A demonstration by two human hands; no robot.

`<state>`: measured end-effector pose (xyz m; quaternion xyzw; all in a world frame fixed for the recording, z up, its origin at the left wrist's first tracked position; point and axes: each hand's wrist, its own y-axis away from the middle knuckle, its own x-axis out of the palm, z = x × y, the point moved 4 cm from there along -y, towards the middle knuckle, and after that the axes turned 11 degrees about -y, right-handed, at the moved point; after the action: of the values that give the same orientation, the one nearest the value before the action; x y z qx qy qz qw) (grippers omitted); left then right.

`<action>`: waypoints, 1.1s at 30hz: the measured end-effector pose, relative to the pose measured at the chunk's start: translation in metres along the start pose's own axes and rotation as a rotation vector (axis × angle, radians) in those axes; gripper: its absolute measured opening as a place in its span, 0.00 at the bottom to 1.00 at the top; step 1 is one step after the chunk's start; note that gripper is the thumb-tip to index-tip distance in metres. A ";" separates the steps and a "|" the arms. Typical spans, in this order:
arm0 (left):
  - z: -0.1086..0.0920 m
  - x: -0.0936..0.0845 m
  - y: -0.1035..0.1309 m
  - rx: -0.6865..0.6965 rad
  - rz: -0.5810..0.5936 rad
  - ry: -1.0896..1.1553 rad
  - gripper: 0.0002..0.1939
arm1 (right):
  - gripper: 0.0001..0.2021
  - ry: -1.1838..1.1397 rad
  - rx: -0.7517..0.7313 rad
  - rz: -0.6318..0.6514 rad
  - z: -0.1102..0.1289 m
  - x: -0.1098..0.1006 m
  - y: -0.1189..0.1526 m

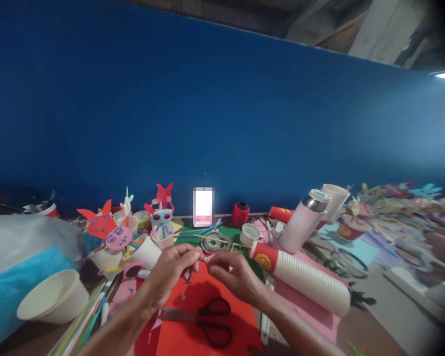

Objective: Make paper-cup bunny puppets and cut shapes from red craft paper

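Note:
My left hand [176, 267] and my right hand [233, 274] meet above the orange-red paper [203, 341]. The fingertips of both are pinched close together around something small and pale, too small to name. Black-handled scissors [215, 321] lie on the paper below my hands, blades pointing left. A tiny pale scrap [183, 296] rests near the blades. Just behind my hands, a roll of clear tape [215, 243] sits on green paper.
Paper cups with animal faces [118, 237] and an empty cup [55, 296] stand left, beside pipe cleaners [87, 316]. A long stack of cups [307, 279] lies right, before a bottle [304, 222]. A lit screen [203, 206] stands at the blue wall [222, 109].

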<state>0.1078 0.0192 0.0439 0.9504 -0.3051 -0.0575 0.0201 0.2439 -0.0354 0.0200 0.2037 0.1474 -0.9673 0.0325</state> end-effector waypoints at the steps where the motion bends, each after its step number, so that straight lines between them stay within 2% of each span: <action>1: -0.002 -0.005 0.000 0.015 -0.018 0.002 0.11 | 0.09 0.128 0.029 0.146 -0.004 0.005 0.002; 3: -0.004 -0.013 -0.001 0.024 -0.048 0.004 0.12 | 0.13 0.375 0.083 0.412 -0.013 0.015 0.010; 5: -0.004 -0.017 -0.002 0.014 -0.058 0.018 0.12 | 0.21 0.554 0.120 0.531 -0.020 0.019 0.015; 9: -0.002 -0.017 -0.003 -0.001 -0.063 0.031 0.11 | 0.20 0.627 0.144 0.565 -0.023 0.023 0.019; 13: 0.000 -0.013 -0.005 -0.016 -0.055 0.014 0.10 | 0.22 0.691 0.147 0.533 -0.021 0.034 0.022; 16: -0.001 -0.011 -0.005 -0.013 -0.030 0.030 0.11 | 0.17 0.729 0.123 0.507 -0.017 0.034 0.022; 19: -0.005 -0.014 -0.004 0.016 -0.037 0.042 0.11 | 0.16 0.542 0.101 0.595 -0.010 0.018 0.020; 21: -0.009 -0.019 -0.003 0.039 -0.063 0.036 0.11 | 0.17 0.356 0.166 0.639 -0.011 -0.003 0.017; 24: -0.015 -0.026 -0.001 0.051 -0.097 0.012 0.09 | 0.17 0.065 0.293 0.576 -0.017 -0.032 0.009; 27: -0.018 -0.029 0.001 0.054 -0.118 -0.006 0.08 | 0.18 -0.250 0.329 0.494 -0.019 -0.045 0.003; 29: -0.021 -0.031 0.003 0.079 -0.130 -0.011 0.09 | 0.19 -0.290 0.317 0.486 -0.015 -0.047 0.001; 33: -0.023 -0.038 0.006 0.129 -0.193 -0.014 0.08 | 0.21 -0.161 0.242 0.458 -0.004 -0.053 0.001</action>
<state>0.0762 0.0364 0.0713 0.9743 -0.2151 -0.0462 -0.0489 0.2940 -0.0348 0.0379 0.1568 -0.0222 -0.9583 0.2377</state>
